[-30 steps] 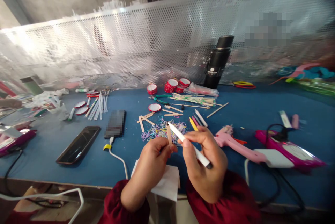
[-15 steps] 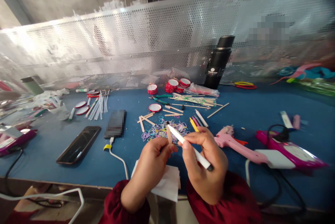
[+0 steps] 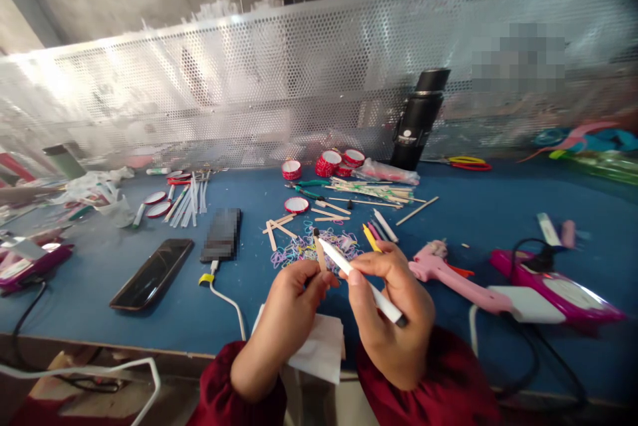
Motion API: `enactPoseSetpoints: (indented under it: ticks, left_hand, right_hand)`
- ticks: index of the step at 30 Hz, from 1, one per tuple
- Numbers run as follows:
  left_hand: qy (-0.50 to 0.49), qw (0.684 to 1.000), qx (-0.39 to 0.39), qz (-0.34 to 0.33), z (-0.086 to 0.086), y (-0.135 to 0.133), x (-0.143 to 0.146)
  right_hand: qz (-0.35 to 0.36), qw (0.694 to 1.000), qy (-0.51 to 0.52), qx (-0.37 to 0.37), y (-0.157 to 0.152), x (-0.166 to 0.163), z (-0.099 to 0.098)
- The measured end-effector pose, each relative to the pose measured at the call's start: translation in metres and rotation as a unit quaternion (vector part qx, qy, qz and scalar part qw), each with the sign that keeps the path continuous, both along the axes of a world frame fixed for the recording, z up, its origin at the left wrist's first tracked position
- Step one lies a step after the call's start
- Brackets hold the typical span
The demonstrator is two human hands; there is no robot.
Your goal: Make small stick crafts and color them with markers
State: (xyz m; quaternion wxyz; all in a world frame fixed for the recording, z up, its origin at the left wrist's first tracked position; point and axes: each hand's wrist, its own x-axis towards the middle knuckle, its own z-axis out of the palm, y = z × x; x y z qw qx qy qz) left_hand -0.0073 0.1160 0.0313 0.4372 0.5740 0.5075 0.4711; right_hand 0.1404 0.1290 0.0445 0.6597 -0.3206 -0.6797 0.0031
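My left hand (image 3: 294,300) pinches a small wooden stick (image 3: 319,250) upright, its tip dark. My right hand (image 3: 391,310) grips a white pen (image 3: 361,280) that slants up and left, its tip touching the stick near the top. Both hands hover over the near part of the blue table (image 3: 473,213), above a white tissue (image 3: 321,346). Just beyond them lies a heap of coloured rubber bands (image 3: 304,248) with loose wooden sticks (image 3: 279,225) beside it.
A pink glue gun (image 3: 448,273) and a magenta device (image 3: 553,286) with cables lie to the right. Two phones (image 3: 152,273) (image 3: 222,234) lie to the left. Red tape rolls (image 3: 329,161), pliers (image 3: 304,188) and a black flask (image 3: 419,119) stand before the perforated metal screen (image 3: 299,80).
The stick's top has become dark where the pen tip touches it. Both hands have stayed almost in place.
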Motion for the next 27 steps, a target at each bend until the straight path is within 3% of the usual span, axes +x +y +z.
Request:
enactPoseSetpoints:
  ticks: [27]
  left_hand:
    - [-0.012, 1.000, -0.003, 0.009, -0.0002, 0.0010, -0.0002]
  right_hand:
    - [-0.015, 1.000, 0.001, -0.015, 0.0002, 0.0017, -0.0016]
